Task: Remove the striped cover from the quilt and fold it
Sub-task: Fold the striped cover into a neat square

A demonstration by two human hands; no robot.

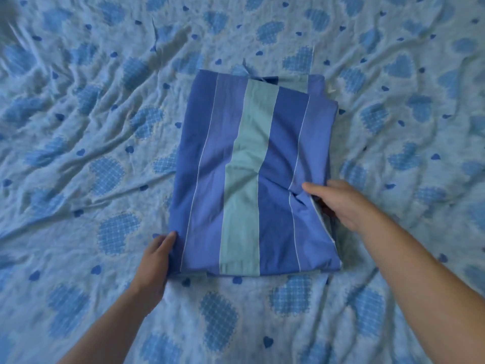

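Folded into a thick rectangle, blue-and-teal striped cotton cover (252, 177) on the heart-printed pale blue bed sheet (78, 127). Left hand (157, 254) gripping the near left corner, right hand (341, 200) pinching the right edge. Best squared up now: edges aligned, layers pressed flat.

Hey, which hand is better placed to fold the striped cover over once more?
Probably the right hand: its thumb lies on top of the striped cover mid-edge, fingers tucked under the layers. The left hand only holds the near corner.
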